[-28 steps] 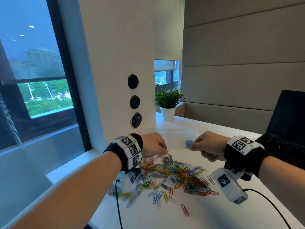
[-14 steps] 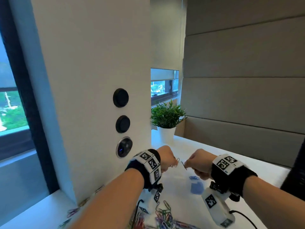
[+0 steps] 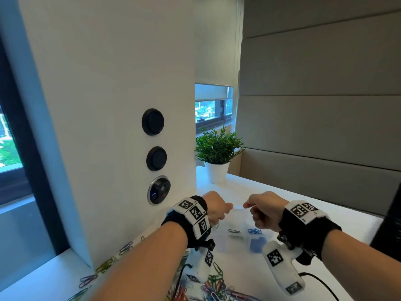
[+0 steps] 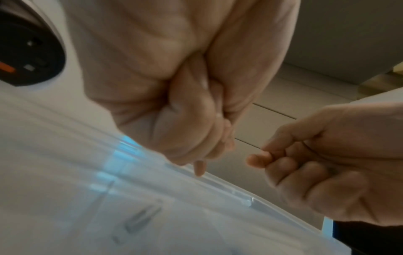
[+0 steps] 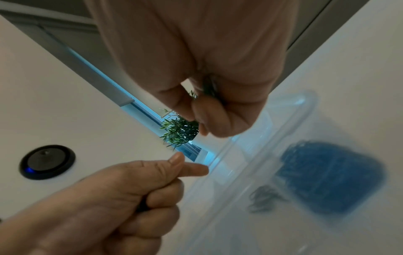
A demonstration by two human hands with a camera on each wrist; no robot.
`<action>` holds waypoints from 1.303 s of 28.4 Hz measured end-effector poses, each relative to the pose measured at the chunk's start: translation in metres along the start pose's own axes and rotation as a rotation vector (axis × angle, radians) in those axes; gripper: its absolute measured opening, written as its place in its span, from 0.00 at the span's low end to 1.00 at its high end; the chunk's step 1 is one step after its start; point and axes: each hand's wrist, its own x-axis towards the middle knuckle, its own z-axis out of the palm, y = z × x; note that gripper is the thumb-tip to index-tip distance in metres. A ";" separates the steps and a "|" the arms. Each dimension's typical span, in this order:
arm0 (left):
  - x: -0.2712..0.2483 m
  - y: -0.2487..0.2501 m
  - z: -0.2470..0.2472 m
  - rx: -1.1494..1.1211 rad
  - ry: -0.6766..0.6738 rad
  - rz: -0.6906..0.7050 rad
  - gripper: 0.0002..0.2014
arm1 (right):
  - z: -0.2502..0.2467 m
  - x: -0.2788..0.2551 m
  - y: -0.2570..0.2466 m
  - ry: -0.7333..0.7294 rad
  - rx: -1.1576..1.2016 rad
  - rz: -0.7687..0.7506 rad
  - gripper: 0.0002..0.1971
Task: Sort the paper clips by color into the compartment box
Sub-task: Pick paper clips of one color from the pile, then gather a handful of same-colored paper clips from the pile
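Paper clips: a mixed-colour heap [image 3: 208,288] lies on the white bench [image 3: 303,205] at the near edge of the head view, placed short of the box so each clip can be picked out and carried forward.
Compartment box: the clear box [image 3: 219,242] sits beyond the heap; one cell holds a blue pile [image 3: 254,231], the next a few dark clips [image 3: 234,231], a sign that sorting is under way.
Left hand: the left hand [image 3: 214,208] hangs over the box with fingers [image 4: 196,138] curled and thumb pressed to forefinger; a clip is probably pinched there, though blur hides it.
Right hand: the right hand [image 3: 263,210] faces it, just apart, fingers [image 5: 209,117] curled on something thin and dark, likely a clip.
Surroundings: a potted plant [image 3: 218,148] stands at the far end of the bench; round sockets [image 3: 153,122] dot the white pillar.
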 end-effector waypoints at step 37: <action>0.022 -0.019 -0.005 0.748 0.057 0.060 0.07 | 0.001 0.024 0.057 0.040 -1.058 -0.549 0.23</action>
